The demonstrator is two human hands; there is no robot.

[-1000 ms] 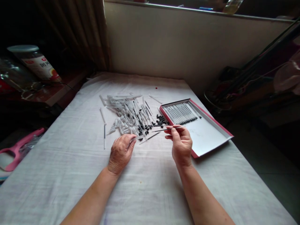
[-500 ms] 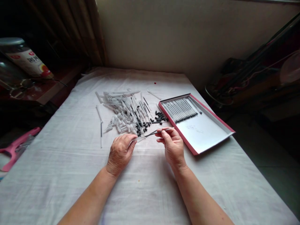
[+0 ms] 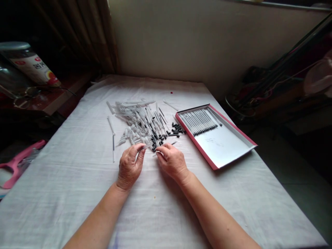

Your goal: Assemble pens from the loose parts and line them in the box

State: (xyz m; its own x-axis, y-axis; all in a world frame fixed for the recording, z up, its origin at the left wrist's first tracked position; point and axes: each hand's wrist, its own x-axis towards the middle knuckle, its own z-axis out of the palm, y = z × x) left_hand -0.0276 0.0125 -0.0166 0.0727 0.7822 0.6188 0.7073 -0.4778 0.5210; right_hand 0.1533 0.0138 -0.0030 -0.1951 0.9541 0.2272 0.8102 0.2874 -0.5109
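My left hand [image 3: 131, 164] is closed, with thumb and forefinger pinching a translucent whitish pen barrel [image 3: 146, 146]. Just to its right, my right hand [image 3: 171, 160] is also closed. A thin pen refill [image 3: 174, 143] runs behind its fingers, with a dark end showing above the knuckles; the middle is hidden. Both hands are raised at the near edge of a loose heap of pale pen parts [image 3: 135, 121]. Small black caps [image 3: 176, 128] are scattered on the heap's right side, some close to my right fingertips.
A shallow red-edged box lid [image 3: 215, 157] on the right holds a row of pens with black ends [image 3: 202, 122]. One jointed pen piece [image 3: 113, 138] lies left of the heap on the white cloth [image 3: 77, 166]. A jar [image 3: 33, 65] stands at far left.
My right hand has moved left, closer to my left hand, and turned palm down. The dark refill that stretched between the hands is now mostly behind my right fingers.
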